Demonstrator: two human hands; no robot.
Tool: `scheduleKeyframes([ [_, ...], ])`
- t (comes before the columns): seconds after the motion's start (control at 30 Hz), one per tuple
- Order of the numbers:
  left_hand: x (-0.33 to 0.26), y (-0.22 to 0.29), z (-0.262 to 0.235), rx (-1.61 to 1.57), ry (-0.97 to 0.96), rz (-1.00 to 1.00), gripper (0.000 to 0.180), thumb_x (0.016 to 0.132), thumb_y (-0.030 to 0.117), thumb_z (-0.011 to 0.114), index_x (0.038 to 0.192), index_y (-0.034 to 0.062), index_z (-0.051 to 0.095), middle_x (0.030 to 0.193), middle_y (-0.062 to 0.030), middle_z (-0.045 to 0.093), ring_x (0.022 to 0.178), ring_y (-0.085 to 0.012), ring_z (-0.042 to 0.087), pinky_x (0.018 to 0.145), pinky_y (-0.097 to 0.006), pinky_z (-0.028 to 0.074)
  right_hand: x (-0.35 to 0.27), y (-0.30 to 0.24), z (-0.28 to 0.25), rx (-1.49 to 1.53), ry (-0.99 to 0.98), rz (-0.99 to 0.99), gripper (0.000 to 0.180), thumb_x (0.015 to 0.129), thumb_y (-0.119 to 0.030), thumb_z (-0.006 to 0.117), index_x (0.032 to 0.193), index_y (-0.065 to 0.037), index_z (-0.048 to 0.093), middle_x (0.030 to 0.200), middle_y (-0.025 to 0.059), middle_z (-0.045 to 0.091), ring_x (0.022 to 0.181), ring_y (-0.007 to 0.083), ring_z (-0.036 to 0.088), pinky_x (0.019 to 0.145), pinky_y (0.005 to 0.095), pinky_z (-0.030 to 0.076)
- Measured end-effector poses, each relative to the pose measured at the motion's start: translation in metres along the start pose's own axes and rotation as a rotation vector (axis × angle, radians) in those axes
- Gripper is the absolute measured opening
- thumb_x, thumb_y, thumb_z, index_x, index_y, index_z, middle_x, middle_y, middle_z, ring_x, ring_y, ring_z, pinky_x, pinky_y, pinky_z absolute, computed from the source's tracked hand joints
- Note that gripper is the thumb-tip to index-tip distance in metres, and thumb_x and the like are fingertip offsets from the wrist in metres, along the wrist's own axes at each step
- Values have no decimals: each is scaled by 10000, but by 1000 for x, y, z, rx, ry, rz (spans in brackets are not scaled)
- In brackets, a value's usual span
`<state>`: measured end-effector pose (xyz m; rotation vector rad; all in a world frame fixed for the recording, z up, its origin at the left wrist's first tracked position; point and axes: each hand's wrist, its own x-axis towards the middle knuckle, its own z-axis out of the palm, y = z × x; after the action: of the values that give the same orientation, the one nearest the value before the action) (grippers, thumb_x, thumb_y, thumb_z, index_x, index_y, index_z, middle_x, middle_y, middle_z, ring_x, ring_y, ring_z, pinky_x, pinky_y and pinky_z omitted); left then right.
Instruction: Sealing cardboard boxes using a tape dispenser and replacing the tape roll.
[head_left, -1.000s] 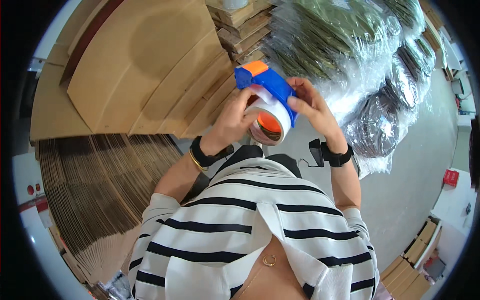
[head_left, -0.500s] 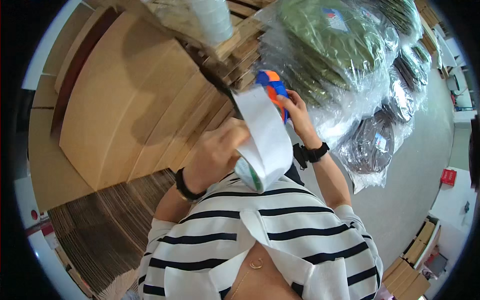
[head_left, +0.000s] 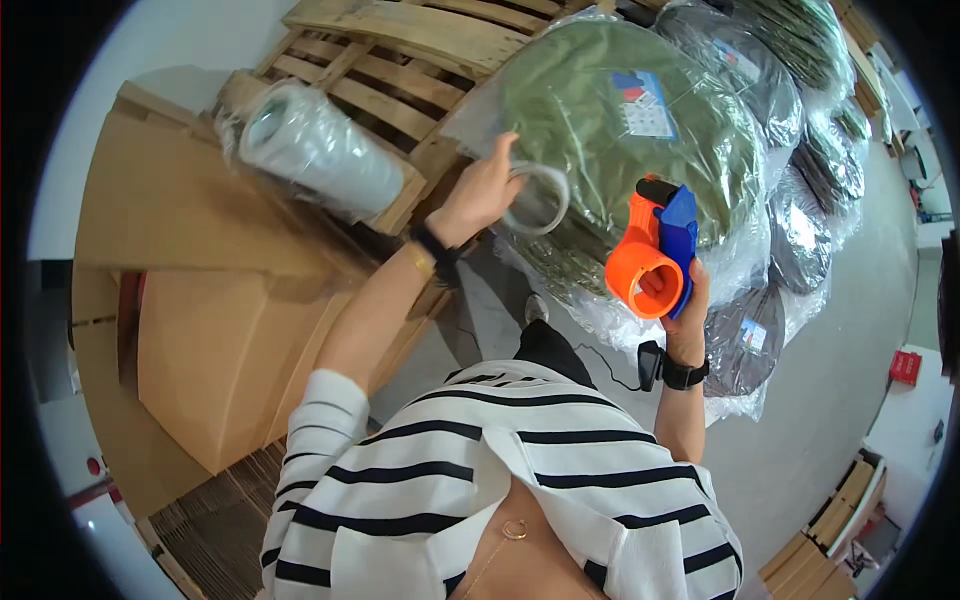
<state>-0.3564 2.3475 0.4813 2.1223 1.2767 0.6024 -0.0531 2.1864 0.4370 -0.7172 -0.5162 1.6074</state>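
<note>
My right hand (head_left: 688, 293) grips a handheld tape dispenser (head_left: 652, 250) with an orange body and a blue side plate. Its round orange hub faces me, with no tape roll on it. Away to the left, my left hand (head_left: 485, 195) reaches forward above the wrapped goods. Its fingers hold one side of a thin pale ring (head_left: 557, 212), which looks like a roll core. Behind both hands lies a stack of dark green round fabric pieces (head_left: 580, 110) in clear plastic bags, with a printed label (head_left: 643, 105) on top.
Wooden pallets (head_left: 400, 85) stand at the back left. A plastic-wrapped roll of clear film (head_left: 320, 150) lies at their edge. Open cardboard boxes (head_left: 200, 350) fill the left, with stacked flat cardboard (head_left: 215, 525) below. More bagged goods (head_left: 745, 340) lie at the right on the grey floor (head_left: 810, 400).
My hands have moved apart; the left went forward, the right rightward with the dispenser. The wide white strip between them no longer shows. A pale ring is now in my left hand.
</note>
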Motion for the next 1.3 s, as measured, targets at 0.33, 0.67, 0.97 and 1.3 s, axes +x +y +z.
scheduleKeyframes([
  [0.33,75,7,39,65,82,26,518,847,191,686,1268,11,443,1078,-252,629,942,-412,629,806,-424,504,33,-12,-18,86,49,-28,729,880,-433,617,1395,31,390,1371,186,504,1243,318,521,1054,444,421],
  [0.67,-75,12,-234,452,895,-219,164,823,75,678,977,20,685,1115,-120,654,999,-318,619,833,-375,504,171,-71,2,-1899,492,-492,812,727,-202,817,1411,-69,400,1313,202,534,1177,338,550,997,418,434],
  [0.97,-83,-62,-261,834,333,-175,389,704,256,793,1003,24,704,1248,-156,598,1189,-371,499,984,-425,430,192,-38,44,-2055,220,-641,714,789,-211,762,1397,-55,423,1306,221,532,1210,334,526,1009,414,428],
  [1.3,-70,-61,-244,750,425,-156,447,673,279,820,951,-28,652,1338,-172,535,1291,-408,387,1055,-447,357,265,115,365,-1278,-607,-451,384,890,-343,661,884,41,652,731,91,655,699,177,614,643,328,473],
])
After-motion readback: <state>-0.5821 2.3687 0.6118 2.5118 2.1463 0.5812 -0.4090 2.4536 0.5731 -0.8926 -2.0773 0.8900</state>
